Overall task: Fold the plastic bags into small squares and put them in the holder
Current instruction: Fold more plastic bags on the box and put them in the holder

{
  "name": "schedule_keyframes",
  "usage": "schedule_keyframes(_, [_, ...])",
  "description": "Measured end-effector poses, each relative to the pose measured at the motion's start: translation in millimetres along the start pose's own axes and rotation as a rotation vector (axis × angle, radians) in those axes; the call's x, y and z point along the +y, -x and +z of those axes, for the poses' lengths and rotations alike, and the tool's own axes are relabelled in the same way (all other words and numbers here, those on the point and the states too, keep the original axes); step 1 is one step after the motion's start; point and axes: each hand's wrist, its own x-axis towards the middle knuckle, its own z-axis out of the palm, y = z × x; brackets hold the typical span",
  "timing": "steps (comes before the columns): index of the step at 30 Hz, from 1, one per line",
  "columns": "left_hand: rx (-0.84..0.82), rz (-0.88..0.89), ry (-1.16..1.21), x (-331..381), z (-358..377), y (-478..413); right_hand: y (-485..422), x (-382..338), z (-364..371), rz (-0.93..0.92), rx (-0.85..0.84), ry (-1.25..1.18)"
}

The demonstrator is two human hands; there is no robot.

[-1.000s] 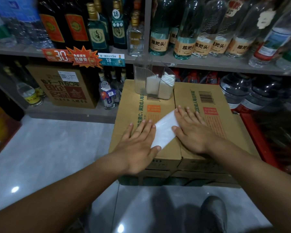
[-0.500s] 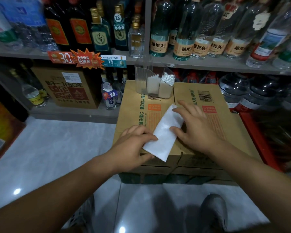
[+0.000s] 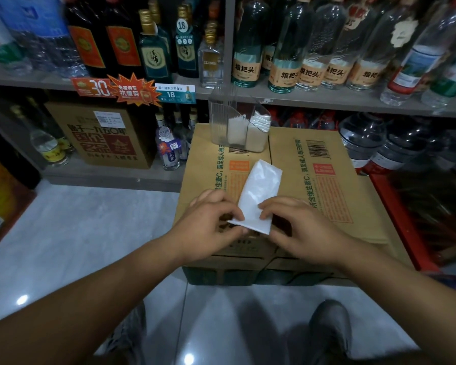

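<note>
A white plastic bag (image 3: pixel 261 191), folded into a long strip, lies on top of a cardboard box (image 3: pixel 327 196) and points away from me. My left hand (image 3: pixel 208 225) pinches the strip's near left corner. My right hand (image 3: pixel 298 227) pinches its near right edge. The near end is lifted slightly off the box. A clear plastic holder (image 3: pixel 221 122) stands at the far edge of the box, with several folded white bags upright inside it.
Shelves of glass bottles (image 3: pixel 287 48) run behind the box. A brown carton (image 3: pixel 100 135) sits on the lower shelf at left. A red crate (image 3: pixel 406 219) stands to the right of the box. My shoe (image 3: pixel 329 327) rests on the grey tiled floor (image 3: pixel 77 233).
Both hands went from pressing flat on the bag to pinching its near end. The strip has turned from a diagonal to pointing more straight away from me.
</note>
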Motion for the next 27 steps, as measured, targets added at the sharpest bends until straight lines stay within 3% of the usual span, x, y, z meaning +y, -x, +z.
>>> schedule_keyframes(5, [-0.060, 0.086, -0.007, 11, -7, -13, -4, -8, -2, 0.076, 0.081, -0.142])
schedule_keyframes(9, [-0.123, -0.065, 0.035, 11, -6, -25, 2, -9, -1, 0.143, 0.107, -0.249])
schedule_keyframes(17, [-0.010, -0.228, 0.274, 11, 0, -39, -14, -11, -6, 0.442, 0.228, -0.617])
schedule_keyframes(23, [0.047, -0.347, 0.182, 14, 8, -54, -54, 9, -12, 0.504, 0.343, -0.326])
schedule_keyframes(27, [0.059, -0.327, 0.091, 14, 11, -56, -64, 20, -8, 0.384, 0.296, -0.157])
